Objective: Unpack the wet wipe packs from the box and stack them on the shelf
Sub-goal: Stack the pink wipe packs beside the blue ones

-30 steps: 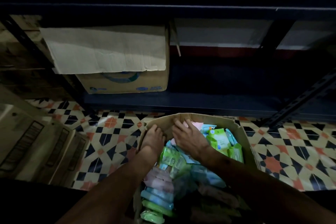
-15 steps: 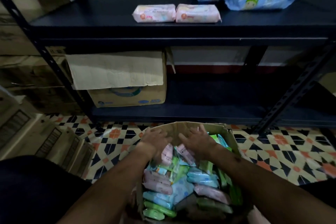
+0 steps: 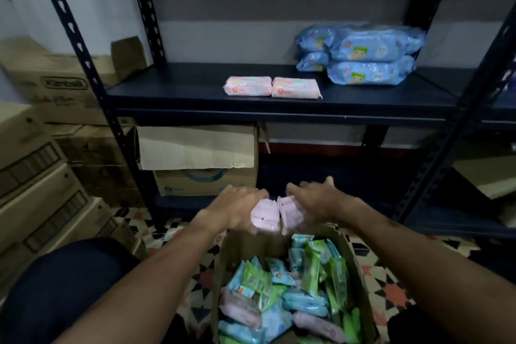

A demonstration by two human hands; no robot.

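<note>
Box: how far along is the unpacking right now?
Done: two pink packs lie side by side on the shelf. In hand: the left hand and right hand each hold one lifted pack above the box. Left: many loose packs, pink, blue and green, fill the box.

Dim, cool light leaves the space under the dark metal shelf (image 3: pixel 181 92) in shadow. The left hand (image 3: pixel 237 208), right hand (image 3: pixel 324 201) and the pale pink plastic wipe packs (image 3: pixel 265 216) they grip smear with motion blur; black perforated uprights (image 3: pixel 69 25) bow toward the frame's edges.
</note>
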